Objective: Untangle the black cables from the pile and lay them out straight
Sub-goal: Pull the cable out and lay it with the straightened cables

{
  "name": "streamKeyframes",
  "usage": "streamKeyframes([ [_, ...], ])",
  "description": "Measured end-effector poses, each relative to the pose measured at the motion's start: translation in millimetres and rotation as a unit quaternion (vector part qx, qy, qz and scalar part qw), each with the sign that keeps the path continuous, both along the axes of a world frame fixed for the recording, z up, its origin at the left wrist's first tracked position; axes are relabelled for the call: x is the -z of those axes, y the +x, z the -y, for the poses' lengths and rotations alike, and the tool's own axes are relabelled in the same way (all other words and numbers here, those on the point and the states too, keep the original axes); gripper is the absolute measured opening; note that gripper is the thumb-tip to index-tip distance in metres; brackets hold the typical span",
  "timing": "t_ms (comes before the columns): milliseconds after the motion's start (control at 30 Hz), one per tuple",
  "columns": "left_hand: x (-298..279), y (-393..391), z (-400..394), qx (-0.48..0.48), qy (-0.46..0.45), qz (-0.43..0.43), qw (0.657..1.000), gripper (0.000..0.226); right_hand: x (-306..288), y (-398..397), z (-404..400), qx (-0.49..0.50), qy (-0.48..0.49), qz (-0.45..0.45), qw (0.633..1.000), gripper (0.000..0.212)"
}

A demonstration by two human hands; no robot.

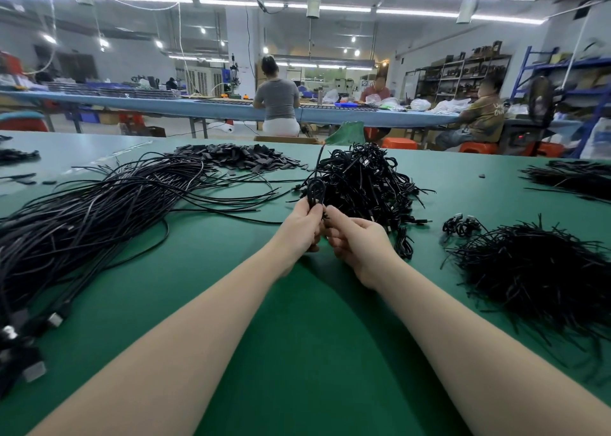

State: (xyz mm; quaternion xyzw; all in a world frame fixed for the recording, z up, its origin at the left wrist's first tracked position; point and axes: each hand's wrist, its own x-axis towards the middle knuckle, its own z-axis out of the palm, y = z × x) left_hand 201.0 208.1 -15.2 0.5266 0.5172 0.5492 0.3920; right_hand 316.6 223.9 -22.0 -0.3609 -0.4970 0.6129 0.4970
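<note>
While pinched by both hands (325, 229): coiled cable (315, 191).

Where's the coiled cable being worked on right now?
In the head view, the coiled cable is centre frame, held up by both hands, left hand and right hand, just in front of the tangled pile on the green table.

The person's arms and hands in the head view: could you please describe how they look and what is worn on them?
Both forearms are bare, with no sleeves in view. The left hand and right hand wear no gloves, rings, watch or wristband that I can see.
</note>
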Motion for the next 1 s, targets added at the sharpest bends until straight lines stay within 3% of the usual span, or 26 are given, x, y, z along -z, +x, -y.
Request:
streamKeyframes([
  [233,1.2,-2.5,0.9,0.015,-0.003,-0.012,1.000,0.016,2.6,2.7,-2.9,0.005,0.012,0.036,0.999,0.010],
  [400,0.7,-0.3,1.5,0.013,-0.007,-0.034,0.999,0.018,2.4,2.7,-4.7,0.017,0.043,0.082,0.996,0.014],
  [567,-7.8,-0.9,4.7,0.072,-0.078,0.119,0.987,0.025,-0.1,3.4,-5.2,-0.006,0.045,0.067,0.997,0.011],
  [700,-9.1,-3.6,7.9,0.116,-0.115,0.178,0.970,0.028,0.5,7.2,-6.6,-0.001,0.043,0.059,0.997,0.009],
  [1000,-10.3,-11.2,9.8,0.109,-0.114,0.182,0.970,0.017,-0.8,10.1,-5.9,-0.034,0.047,0.046,0.997,0.017],
])
